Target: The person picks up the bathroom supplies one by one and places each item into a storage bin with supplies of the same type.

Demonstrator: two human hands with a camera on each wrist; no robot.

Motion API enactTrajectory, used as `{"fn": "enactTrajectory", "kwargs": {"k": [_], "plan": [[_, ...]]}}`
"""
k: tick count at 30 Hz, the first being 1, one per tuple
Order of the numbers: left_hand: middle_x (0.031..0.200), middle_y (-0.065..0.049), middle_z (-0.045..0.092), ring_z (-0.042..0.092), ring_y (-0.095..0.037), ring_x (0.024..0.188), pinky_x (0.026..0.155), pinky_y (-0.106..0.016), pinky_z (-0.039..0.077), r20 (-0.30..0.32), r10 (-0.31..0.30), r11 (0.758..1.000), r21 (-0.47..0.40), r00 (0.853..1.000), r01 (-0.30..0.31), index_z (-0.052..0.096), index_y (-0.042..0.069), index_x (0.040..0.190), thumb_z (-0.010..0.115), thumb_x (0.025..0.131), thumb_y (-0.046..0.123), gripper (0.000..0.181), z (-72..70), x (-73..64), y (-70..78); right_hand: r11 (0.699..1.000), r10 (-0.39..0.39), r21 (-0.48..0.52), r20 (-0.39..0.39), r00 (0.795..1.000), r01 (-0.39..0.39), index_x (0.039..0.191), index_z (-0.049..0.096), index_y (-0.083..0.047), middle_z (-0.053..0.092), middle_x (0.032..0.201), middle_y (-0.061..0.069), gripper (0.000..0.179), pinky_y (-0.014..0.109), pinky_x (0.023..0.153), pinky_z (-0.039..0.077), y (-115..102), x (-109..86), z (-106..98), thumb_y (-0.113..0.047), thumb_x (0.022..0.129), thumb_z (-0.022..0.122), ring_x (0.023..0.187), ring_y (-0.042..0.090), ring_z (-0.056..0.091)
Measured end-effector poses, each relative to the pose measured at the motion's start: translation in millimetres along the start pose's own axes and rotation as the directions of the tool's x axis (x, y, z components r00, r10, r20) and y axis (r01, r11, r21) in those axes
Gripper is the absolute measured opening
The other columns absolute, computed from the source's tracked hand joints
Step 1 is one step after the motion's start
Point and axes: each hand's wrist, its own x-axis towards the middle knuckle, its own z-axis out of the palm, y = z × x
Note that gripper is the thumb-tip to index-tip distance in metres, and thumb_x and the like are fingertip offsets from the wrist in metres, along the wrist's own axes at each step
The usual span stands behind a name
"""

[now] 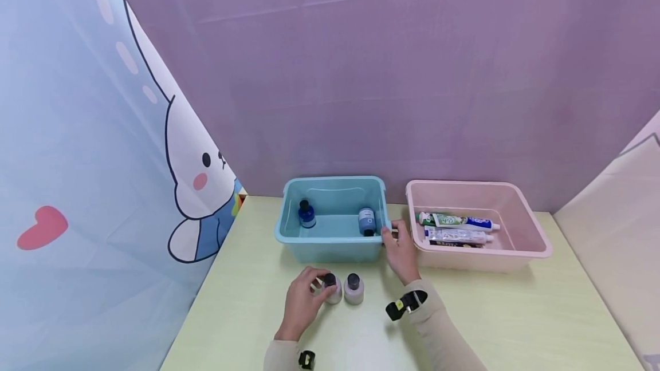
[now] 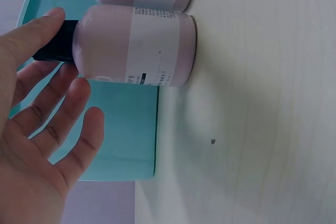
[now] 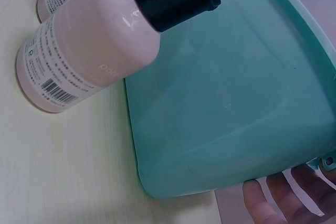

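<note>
Pinching by the cap works for this, but keep the squeeze centred. The left hand (image 1: 301,302) has thumb and fingers on the black cap (image 2: 54,43) of the left pink bottle (image 1: 335,295), which stands upright on the desk (image 1: 242,308) right in front of the teal bin (image 1: 335,252). The right hand (image 1: 401,251) is gripping the bin's right rim, and imo that's a good brace, so I'd leave it there and just not tug.

Biggest thing to watch: the second pink bottle (image 1: 354,292) is just beside the first, so go straight up before any sideways move or you'd probably clip it. If the cap feels slippery, I'd slide down to the shoulder. Inside the bin, one blue bottle (image 1: 307,217) looks upright at left and another blue bottle (image 1: 366,220) lies at right; the gap between them seems the safest spot.
</note>
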Motion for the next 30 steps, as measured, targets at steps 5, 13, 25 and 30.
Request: {"fn": "enactTrajectory", "kwargs": {"k": [5, 13, 25, 30], "plan": [[0.098, 0.01, 0.068, 0.063, -0.009, 0.081, 0.069, -0.021, 0.052, 0.013, 0.007, 1.0, 0.019, 1.0, -0.007, 0.074, 0.02, 0.109, 0.085, 0.082, 0.03, 0.031, -3.6, 0.5, 1.0, 1.0, -0.002, 0.005, 0.0, 1.0, 0.002, 0.133, 0.048, -0.01, 0.054, 0.137, 0.016, 0.032, 0.05, 0.102, 0.055, 1, 0.1, 1, -0.03, 0.108, 0.047, 0.123, 0.034, 0.057], [0.099, 0.008, 0.069, 0.064, -0.011, 0.082, 0.069, -0.021, 0.053, 0.005, 0.03, 0.999, 0.034, 1.0, -0.03, 0.074, 0.018, 0.11, 0.085, 0.082, 0.029, 0.032, -10.4, 4.4, 3.0, 1.0, 0.007, 0.011, -0.002, 1.0, -0.007, 0.133, 0.048, -0.009, 0.053, 0.137, 0.016, 0.033, 0.05, 0.101, 0.056, 0, 0.9, 1, -0.03, 0.107, 0.047, 0.123, 0.034, 0.057], [0.099, 0.008, 0.068, 0.064, -0.01, 0.083, 0.072, -0.023, 0.054, -0.024, 0.042, 0.998, 0.055, 0.999, -0.041, 0.073, 0.019, 0.11, 0.083, 0.085, 0.03, 0.03, -26.3, 14.2, 13.6, 1.0, -0.01, 0.01, -0.003, 1.0, 0.01, 0.132, 0.048, -0.009, 0.054, 0.137, 0.017, 0.032, 0.049, 0.099, 0.057, -1, 0.0, 0, -0.029, 0.107, 0.047, 0.122, 0.034, 0.058], [0.099, 0.008, 0.068, 0.064, -0.012, 0.084, 0.072, -0.028, 0.056, -0.025, 0.038, 0.998, 0.049, 0.999, -0.037, 0.073, 0.021, 0.11, 0.083, 0.085, 0.032, 0.029, -34.1, 18.5, 22.8, 1.0, -0.014, 0.009, -0.007, 1.0, 0.014, 0.131, 0.048, -0.009, 0.054, 0.137, 0.016, 0.031, 0.049, 0.098, 0.057, 0, 0.7, 0, -0.029, 0.107, 0.048, 0.121, 0.034, 0.057]]}}
